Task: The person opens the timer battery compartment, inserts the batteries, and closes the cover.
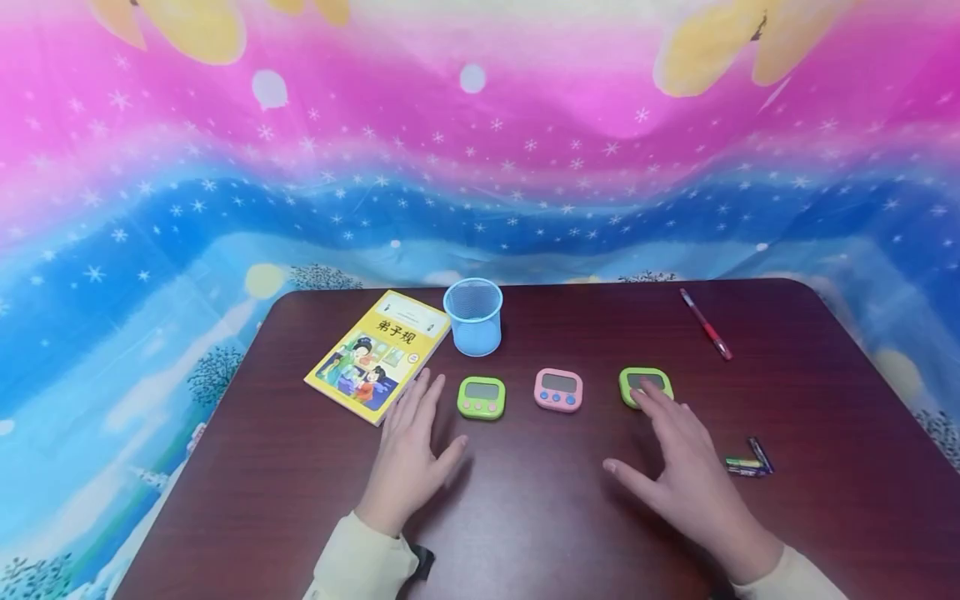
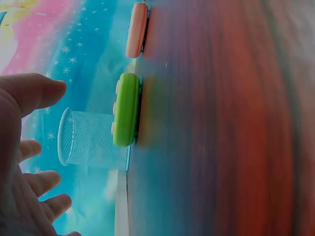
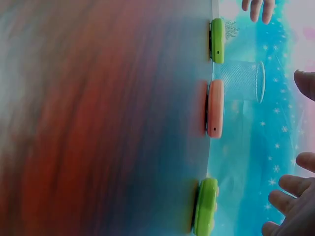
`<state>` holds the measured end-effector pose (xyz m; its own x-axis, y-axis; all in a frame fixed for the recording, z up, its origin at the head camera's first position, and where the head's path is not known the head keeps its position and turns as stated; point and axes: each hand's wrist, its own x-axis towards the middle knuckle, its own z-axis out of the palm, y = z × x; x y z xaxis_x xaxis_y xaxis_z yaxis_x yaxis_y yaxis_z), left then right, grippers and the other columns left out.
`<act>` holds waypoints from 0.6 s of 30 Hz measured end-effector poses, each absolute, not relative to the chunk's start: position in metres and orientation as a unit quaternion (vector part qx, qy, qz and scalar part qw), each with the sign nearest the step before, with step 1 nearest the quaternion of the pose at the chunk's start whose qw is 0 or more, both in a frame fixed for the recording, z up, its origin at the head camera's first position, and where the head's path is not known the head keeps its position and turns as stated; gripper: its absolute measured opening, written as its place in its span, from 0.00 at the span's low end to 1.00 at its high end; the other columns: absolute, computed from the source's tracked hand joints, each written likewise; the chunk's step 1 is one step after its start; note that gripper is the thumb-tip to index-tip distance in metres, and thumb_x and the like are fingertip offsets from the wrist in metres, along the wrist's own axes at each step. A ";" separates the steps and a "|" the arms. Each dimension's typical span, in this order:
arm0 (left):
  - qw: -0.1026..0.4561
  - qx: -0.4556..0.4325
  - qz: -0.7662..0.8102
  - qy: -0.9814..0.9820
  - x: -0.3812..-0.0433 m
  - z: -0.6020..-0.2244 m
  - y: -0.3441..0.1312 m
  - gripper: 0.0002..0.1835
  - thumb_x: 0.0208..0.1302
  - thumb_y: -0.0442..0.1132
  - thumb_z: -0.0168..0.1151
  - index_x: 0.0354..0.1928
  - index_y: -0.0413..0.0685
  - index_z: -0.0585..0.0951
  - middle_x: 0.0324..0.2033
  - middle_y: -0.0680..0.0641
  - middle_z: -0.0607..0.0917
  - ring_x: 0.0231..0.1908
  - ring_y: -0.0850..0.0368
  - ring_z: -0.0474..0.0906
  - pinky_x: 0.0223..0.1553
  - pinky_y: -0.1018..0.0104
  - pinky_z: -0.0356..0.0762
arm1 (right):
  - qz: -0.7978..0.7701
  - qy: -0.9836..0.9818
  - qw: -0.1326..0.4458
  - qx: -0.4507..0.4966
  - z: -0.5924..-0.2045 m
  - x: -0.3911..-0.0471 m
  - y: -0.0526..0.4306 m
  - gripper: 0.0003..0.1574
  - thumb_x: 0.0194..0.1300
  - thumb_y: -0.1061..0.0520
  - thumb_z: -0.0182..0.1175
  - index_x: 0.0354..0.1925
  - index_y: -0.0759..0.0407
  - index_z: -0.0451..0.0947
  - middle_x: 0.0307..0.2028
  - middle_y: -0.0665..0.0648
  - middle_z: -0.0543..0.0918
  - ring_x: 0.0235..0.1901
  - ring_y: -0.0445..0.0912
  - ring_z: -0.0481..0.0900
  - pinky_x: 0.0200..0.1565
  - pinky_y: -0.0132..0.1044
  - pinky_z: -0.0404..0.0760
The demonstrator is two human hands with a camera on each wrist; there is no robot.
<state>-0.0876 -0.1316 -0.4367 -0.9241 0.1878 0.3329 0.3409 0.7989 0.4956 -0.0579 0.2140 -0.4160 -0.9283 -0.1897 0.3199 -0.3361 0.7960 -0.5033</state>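
My left hand (image 1: 408, 454) hovers over the table, fingers spread and holding nothing, between the yellow book (image 1: 381, 354) and a green digital timer (image 1: 482, 398). In the left wrist view that green timer (image 2: 127, 109) lies beyond the thumb. A pink timer (image 1: 558, 390) with blue buttons sits in the middle of the row. Over on the right, my right hand (image 1: 686, 467) is also spread and holds nothing; its fingertips overlap a second green timer (image 1: 647, 387) in the head view. The right wrist view shows that timer (image 3: 205, 206) apart from the fingers.
A light-blue mesh pen holder (image 1: 474, 318) stands behind the left timer, beside the book. Several small batteries (image 1: 746, 465) lie right of my right hand. A red pen (image 1: 706, 325) rests at the back right. Patterned cloth (image 1: 480, 167) hangs behind the dark wooden table (image 1: 525, 517).
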 end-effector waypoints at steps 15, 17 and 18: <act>0.065 -0.098 -0.366 -0.923 -0.100 -0.446 -0.115 0.47 0.59 0.46 0.73 0.77 0.46 0.60 0.76 0.45 0.61 0.74 0.47 0.57 0.73 0.45 0.57 | 0.312 -0.928 0.106 0.175 -0.428 -0.075 0.173 0.48 0.53 0.48 0.77 0.67 0.63 0.69 0.70 0.61 0.69 0.69 0.58 0.64 0.68 0.62 0.60; 0.058 -0.092 -0.369 -0.923 -0.102 -0.446 -0.113 0.48 0.59 0.47 0.73 0.77 0.45 0.59 0.76 0.45 0.61 0.74 0.47 0.57 0.73 0.46 0.56 | 0.311 -0.926 0.107 0.183 -0.429 -0.078 0.166 0.48 0.53 0.48 0.76 0.67 0.63 0.69 0.69 0.61 0.71 0.69 0.57 0.65 0.69 0.60 0.61; 0.053 -0.089 -0.371 -0.923 -0.102 -0.446 -0.112 0.48 0.59 0.47 0.73 0.77 0.45 0.59 0.76 0.45 0.60 0.74 0.47 0.57 0.73 0.46 0.56 | 0.313 -0.925 0.108 0.187 -0.429 -0.079 0.163 0.48 0.53 0.48 0.76 0.67 0.63 0.70 0.68 0.61 0.72 0.68 0.57 0.66 0.70 0.59 0.61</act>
